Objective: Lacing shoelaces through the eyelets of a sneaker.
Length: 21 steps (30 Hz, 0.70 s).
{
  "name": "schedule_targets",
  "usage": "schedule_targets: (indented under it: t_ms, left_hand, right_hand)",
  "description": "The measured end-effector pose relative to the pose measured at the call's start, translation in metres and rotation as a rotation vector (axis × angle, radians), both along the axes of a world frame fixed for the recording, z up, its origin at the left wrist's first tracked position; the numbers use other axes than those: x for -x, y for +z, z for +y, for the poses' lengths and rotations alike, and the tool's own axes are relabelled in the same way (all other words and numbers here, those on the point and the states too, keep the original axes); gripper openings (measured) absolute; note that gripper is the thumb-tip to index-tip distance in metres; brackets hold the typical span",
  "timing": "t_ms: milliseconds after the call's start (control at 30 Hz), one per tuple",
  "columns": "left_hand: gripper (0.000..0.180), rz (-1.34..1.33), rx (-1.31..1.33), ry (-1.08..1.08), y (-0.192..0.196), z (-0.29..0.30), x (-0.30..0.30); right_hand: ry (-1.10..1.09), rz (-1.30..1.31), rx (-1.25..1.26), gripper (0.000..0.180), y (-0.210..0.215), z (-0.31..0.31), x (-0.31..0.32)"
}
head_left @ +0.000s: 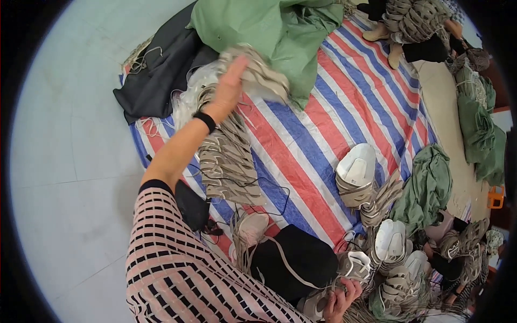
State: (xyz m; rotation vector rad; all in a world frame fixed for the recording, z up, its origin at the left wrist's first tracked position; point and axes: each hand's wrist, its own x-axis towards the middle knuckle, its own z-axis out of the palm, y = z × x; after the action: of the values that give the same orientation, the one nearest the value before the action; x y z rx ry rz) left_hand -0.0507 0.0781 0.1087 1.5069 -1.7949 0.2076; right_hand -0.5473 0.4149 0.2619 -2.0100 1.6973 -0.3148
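My left hand [229,86], smeared by motion, reaches out over the striped sheet and grips a blurred beige-grey shoe upper [261,81]. Below that hand lies a long row of nested beige shoe uppers [229,172]. At the lower right, my right hand [344,299] has its fingers curled on a beige-grey shoe upper [355,264] with a pale lining. Next to it, a black cloth [293,261] has a beige strip lying across it. Another shoe upper [252,229] with loose laces sits to the left of the cloth.
A red, white and blue striped sheet [291,153] covers the floor. Green cloth [253,24] and dark cloth [167,64] lie at its far side. More stacked uppers [355,177] stand at right beside a green sack [428,180]. Other people work at the right edge.
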Motion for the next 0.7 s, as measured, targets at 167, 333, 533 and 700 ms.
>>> schedule_targets:
  t_ms: [167, 333, 533, 700]
  left_hand:
    - [0.062, -0.016, -0.356, -0.171, -0.038, 0.02, 0.104]
    - [0.067, -0.088, -0.671, -0.176, -0.09, 0.021, 0.169]
    - [0.068, -0.33, -0.932, -0.296, -0.086, 0.015, 0.207]
    - [0.051, -0.139, -0.605, -0.455, -0.06, 0.05, 0.199]
  right_hand:
    - [0.064, -0.048, 0.154, 0.013, 0.001, 0.012, 0.008]
    - [-0.045, 0.007, 0.134, 0.014, 0.015, 0.029, 0.003]
    - [-0.092, 0.046, 0.195, 0.013, 0.024, 0.053, 0.001]
    - [-0.071, -0.042, 0.271, 0.011, 0.015, 0.055, 0.004]
